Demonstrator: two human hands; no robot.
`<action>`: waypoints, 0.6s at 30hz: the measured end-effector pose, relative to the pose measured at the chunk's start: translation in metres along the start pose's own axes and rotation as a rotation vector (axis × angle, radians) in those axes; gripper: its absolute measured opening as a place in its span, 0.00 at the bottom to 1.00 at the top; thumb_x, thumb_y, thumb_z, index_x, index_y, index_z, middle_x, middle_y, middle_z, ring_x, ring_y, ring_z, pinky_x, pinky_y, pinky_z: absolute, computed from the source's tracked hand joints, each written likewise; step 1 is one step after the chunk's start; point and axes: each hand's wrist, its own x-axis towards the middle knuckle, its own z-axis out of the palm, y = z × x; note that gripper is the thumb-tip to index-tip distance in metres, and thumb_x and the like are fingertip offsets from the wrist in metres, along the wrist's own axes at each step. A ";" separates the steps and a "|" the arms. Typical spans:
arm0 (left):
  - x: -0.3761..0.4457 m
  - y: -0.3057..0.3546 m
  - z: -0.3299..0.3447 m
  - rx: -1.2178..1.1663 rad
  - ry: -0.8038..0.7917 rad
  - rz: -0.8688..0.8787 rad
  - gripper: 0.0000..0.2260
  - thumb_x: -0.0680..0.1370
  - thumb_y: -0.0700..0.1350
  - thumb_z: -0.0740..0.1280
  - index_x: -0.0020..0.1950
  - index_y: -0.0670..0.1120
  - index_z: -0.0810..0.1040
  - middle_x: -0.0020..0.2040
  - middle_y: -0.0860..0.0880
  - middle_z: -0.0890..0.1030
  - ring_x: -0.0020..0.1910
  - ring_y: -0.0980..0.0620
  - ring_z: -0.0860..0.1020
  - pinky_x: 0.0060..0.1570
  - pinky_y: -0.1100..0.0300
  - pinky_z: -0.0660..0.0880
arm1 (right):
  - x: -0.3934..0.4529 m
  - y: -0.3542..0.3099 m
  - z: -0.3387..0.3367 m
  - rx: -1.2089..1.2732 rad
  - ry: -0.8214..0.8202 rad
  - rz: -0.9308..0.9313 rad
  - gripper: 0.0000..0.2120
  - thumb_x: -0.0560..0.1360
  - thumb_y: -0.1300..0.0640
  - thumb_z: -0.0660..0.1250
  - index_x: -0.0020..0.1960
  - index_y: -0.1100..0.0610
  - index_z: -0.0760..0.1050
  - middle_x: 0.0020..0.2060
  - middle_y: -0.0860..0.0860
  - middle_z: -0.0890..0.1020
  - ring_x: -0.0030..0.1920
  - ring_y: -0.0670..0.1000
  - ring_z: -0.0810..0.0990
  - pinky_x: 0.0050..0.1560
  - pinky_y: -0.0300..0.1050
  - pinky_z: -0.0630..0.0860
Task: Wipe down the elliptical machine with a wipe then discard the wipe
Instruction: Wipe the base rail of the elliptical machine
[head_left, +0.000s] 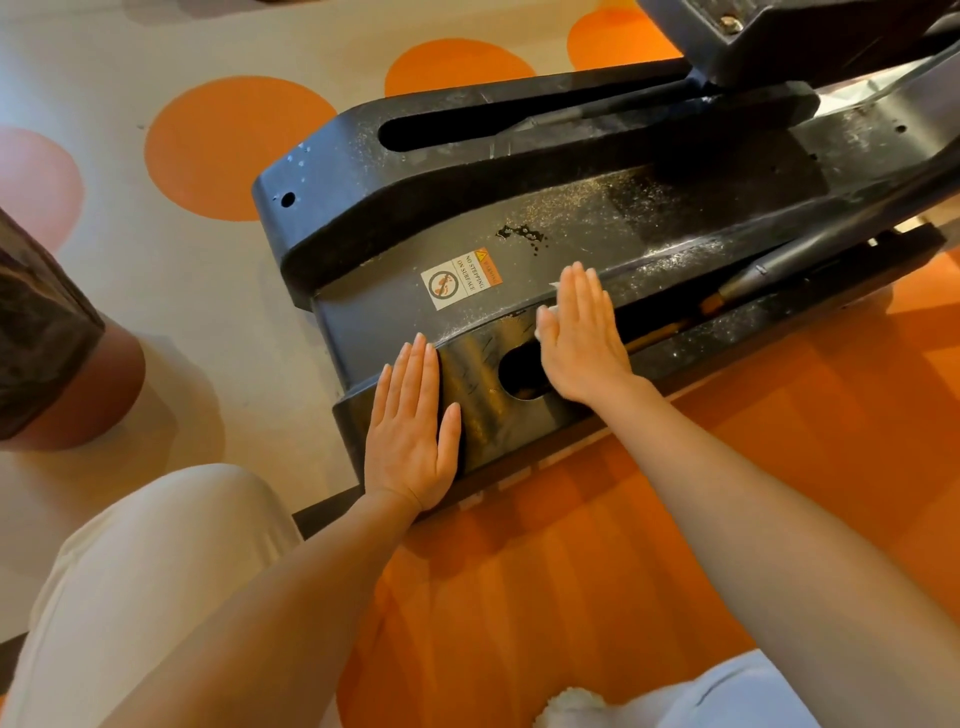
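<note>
The black rear base of the elliptical machine (545, 208) lies across the middle of the head view, dusty and speckled, with a white and orange warning sticker (461, 278) on its flat top. My left hand (413, 431) rests flat with straight fingers on the near left corner of the base. My right hand (582, 335) presses flat on the near rail beside an oval slot. A white wipe (545, 312) lies under its palm, and only small edges show by the thumb and index finger.
The floor is beige with large orange circles (234, 145), and orange under my arms. A dark round-edged object (47, 353) stands at the left. My knees in light trousers (145, 571) fill the lower left. A black pedal arm (789, 41) rises at the top right.
</note>
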 end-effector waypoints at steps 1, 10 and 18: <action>0.000 0.000 0.000 0.001 0.004 0.003 0.28 0.83 0.61 0.42 0.80 0.51 0.44 0.81 0.53 0.45 0.80 0.56 0.42 0.78 0.58 0.39 | 0.005 0.004 -0.003 0.005 0.007 0.057 0.29 0.84 0.49 0.40 0.78 0.61 0.35 0.78 0.56 0.37 0.78 0.52 0.35 0.77 0.50 0.37; 0.000 -0.001 0.000 -0.004 0.005 0.013 0.30 0.83 0.61 0.42 0.81 0.47 0.48 0.81 0.52 0.47 0.80 0.55 0.44 0.78 0.54 0.42 | 0.012 0.021 -0.006 0.001 0.015 0.000 0.29 0.84 0.49 0.40 0.79 0.62 0.36 0.79 0.56 0.38 0.78 0.52 0.36 0.78 0.50 0.38; -0.001 -0.001 0.000 -0.009 0.016 0.013 0.30 0.83 0.61 0.42 0.81 0.48 0.48 0.81 0.53 0.47 0.80 0.56 0.44 0.78 0.56 0.41 | 0.007 0.006 0.006 -0.035 0.012 0.061 0.30 0.84 0.48 0.40 0.78 0.63 0.35 0.78 0.57 0.36 0.78 0.54 0.34 0.77 0.50 0.35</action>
